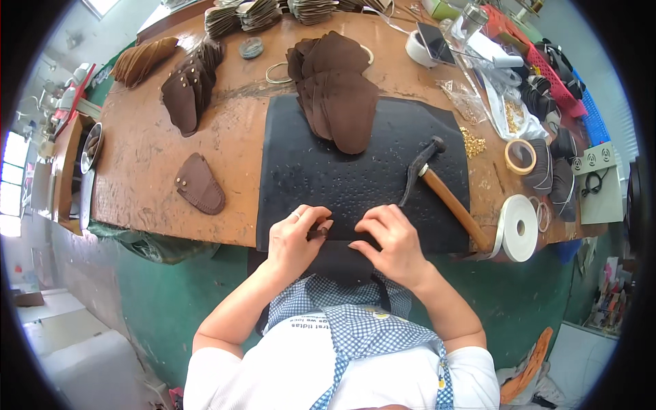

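Over the front edge of a black pitted mat (pixel 307 171), my left hand (pixel 295 239) has its fingers curled together around something small and dark, mostly hidden by them. My right hand (pixel 393 244) is across a short gap, its thumb and forefinger apart and nothing visible between them. Beside it, a hammer (pixel 452 205) with a wooden handle and dark metal head lies on the mat. A pile of dark brown leather pieces (pixel 338 96) rests at the mat's far edge. To the left, one brown leather piece with metal studs (pixel 200 184) lies on the wooden table (pixel 239 150).
Studded brown leather pieces (pixel 188 92) and lighter brown ones (pixel 143 61) are stacked at the far left. Small gold fittings (pixel 473 142), a tape roll (pixel 521 156) and a white reel (pixel 519 228) lie to the right. A phone (pixel 435 43) leans on a white roll behind.
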`<state>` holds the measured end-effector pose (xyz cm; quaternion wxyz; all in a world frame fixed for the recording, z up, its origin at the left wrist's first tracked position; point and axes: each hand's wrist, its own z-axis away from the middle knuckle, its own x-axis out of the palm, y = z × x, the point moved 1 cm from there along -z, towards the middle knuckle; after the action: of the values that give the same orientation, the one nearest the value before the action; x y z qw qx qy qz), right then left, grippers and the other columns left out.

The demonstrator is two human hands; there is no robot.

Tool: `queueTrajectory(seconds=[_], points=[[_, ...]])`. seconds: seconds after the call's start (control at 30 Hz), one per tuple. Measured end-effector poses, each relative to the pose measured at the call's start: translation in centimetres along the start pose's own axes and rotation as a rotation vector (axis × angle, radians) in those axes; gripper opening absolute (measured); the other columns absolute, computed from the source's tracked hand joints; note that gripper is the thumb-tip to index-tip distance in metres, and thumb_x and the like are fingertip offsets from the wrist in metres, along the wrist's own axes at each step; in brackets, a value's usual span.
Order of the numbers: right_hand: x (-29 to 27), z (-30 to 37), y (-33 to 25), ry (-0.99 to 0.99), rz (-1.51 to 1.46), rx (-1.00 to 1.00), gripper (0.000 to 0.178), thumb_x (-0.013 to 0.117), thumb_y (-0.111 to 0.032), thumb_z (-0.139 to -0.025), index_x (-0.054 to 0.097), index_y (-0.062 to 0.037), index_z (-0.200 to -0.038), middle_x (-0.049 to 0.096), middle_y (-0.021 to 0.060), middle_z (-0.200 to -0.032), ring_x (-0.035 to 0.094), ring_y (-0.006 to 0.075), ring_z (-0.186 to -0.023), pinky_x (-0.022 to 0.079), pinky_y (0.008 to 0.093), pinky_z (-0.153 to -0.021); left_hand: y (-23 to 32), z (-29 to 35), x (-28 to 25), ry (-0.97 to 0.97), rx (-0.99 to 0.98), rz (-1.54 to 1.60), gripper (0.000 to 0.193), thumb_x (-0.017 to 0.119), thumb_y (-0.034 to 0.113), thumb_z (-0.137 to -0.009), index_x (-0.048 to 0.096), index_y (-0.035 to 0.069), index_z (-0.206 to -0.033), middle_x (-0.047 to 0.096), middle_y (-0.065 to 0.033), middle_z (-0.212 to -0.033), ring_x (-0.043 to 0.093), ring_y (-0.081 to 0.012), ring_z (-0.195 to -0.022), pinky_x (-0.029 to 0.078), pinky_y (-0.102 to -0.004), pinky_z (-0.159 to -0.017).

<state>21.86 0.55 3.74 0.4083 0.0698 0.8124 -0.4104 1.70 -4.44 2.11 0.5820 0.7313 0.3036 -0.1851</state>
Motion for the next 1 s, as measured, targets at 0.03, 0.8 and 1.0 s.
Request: queueTrajectory(seconds=[0.03, 0.8, 1.0], points=[[0.3, 0.1, 0.1, -0.005, 0.025, -0.057, 0.021, 0.081, -0.01, -0.071, 0.067, -0.0046, -0.085, 0.06, 0.0075, -0.093, 0.059, 0.0267, -0.088, 0.05, 0.0377, -0.077, -0.1, -0.1, 0.2, 0.002, 0.032, -0.026, 0.02, 0.075, 0.0, -0.081, 0.068, 0.005, -0.1, 0.066, -0.0084, -0.086, 0.069, -0.0215, -0.07, 0.056, -0.0306, -0.062], [-2.7, 0.0, 2.0, 0.148, -0.377, 0.288, 0.004, 0.07, -0.001, -0.089, 0.066, 0.0012, -0.089, 0.063, 0.0041, -0.084, 0.061, 0.0106, -0.075, 0.05, 0.0245, -0.07, 1.2, -1.4, -8.0, -0.12, -0.327, 0.442, 0.016, 0.081, 0.005, -0.08, 0.068, 0.0, -0.088, 0.055, 0.005, -0.073, 0.048, -0.0024, -0.065, 0.038, -0.0199, -0.058], [-4.3, 0.1, 2.6, 0.348, -0.237, 0.267, 0.004, 0.068, 0.0, -0.09, 0.065, 0.0023, -0.088, 0.062, 0.0043, -0.085, 0.06, 0.0113, -0.075, 0.049, 0.0251, -0.07, 3.8, -1.7, -6.5, 0.186, 0.236, -0.24, 0.022, 0.079, -0.002, -0.071, 0.068, 0.006, -0.088, 0.062, -0.0064, -0.08, 0.064, -0.0197, -0.066, 0.051, -0.0323, -0.055]])
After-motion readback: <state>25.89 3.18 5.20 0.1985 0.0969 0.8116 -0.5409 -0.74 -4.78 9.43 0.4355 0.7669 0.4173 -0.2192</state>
